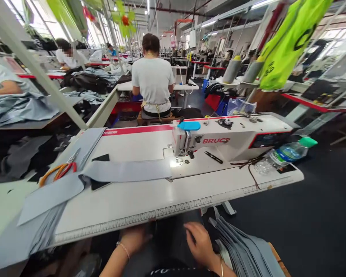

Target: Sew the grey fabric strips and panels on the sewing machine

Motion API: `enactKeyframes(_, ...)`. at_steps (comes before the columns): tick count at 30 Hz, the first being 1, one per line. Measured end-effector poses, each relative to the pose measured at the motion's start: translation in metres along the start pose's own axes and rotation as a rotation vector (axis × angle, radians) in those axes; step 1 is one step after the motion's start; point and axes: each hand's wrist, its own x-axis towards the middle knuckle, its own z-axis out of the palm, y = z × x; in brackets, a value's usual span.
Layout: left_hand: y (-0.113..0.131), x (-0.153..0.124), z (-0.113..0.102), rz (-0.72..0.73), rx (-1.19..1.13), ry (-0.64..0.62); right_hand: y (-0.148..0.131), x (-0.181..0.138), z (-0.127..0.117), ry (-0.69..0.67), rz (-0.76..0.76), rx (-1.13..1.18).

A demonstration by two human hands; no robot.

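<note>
My left hand [137, 239] is below the table's front edge, its fingers dark, blurred and partly hidden. My right hand [200, 242] hangs over my lap with fingers loosely bent, the thumb apart and nothing visible in it. Right beside it is a stack of grey fabric pieces [248, 246]. Above my hands, a long grey fabric strip [132, 170] lies on the white sewing table [127, 204], its right end at the lit needle area of the sewing machine [219, 140]. A small black piece [100, 185] lies partly under the strip.
Orange-handled scissors [59, 172] rest on grey fabric pieces [88, 148] at the left. Black thread snips [213, 157] lie beside the machine; a plastic bottle [285, 156] leans at its right end. A person [152, 80] sits ahead, back turned. Thread cones [232, 71] stand behind the machine.
</note>
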Motion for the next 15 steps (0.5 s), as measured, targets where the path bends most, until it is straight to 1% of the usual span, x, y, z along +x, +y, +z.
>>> enactKeyframes(1, 0.007, -0.005, -0.001, -0.016, -0.004, -0.081, -0.002, 0.012, -0.005, -0.004, -0.043, 0.041)
enactKeyframes(2, 0.017, -0.011, -0.006, 0.017, -0.037, -0.168, -0.004, 0.023, -0.009, 0.002, -0.074, 0.075)
enactKeyframes(3, 0.028, -0.017, -0.013, 0.077, -0.081, -0.239, -0.005, 0.034, -0.013, 0.011, -0.096, 0.102)
enactKeyframes(4, 0.04, -0.024, -0.022, 0.157, -0.112, -0.285, -0.005, 0.044, -0.016, 0.025, -0.112, 0.119)
enactKeyframes(6, 0.06, -0.037, -0.044, 0.305, -0.167, -0.319, -0.004, 0.062, -0.02, 0.059, -0.136, 0.126)
enactKeyframes(8, 0.072, -0.045, -0.066, 0.419, -0.255, -0.298, -0.002, 0.077, -0.022, 0.093, -0.15, 0.116)
enactKeyframes(9, 0.074, -0.045, -0.076, 0.455, -0.318, -0.241, -0.001, 0.083, -0.022, 0.112, -0.151, 0.108)
enactKeyframes(10, 0.074, -0.042, -0.084, 0.477, -0.366, -0.149, 0.0, 0.088, -0.023, 0.127, -0.144, 0.102)
enactKeyframes(11, 0.072, -0.035, -0.092, 0.487, -0.392, -0.022, 0.0, 0.092, -0.023, 0.141, -0.134, 0.098)
enactKeyframes(13, 0.067, -0.013, -0.107, 0.489, -0.33, 0.285, 0.001, 0.096, -0.022, 0.163, -0.111, 0.098)
enactKeyframes(14, 0.064, 0.0, -0.113, 0.493, -0.27, 0.41, 0.002, 0.096, -0.022, 0.172, -0.101, 0.101)
enactKeyframes(15, 0.062, 0.014, -0.119, 0.509, -0.224, 0.497, 0.002, 0.095, -0.021, 0.182, -0.092, 0.104)
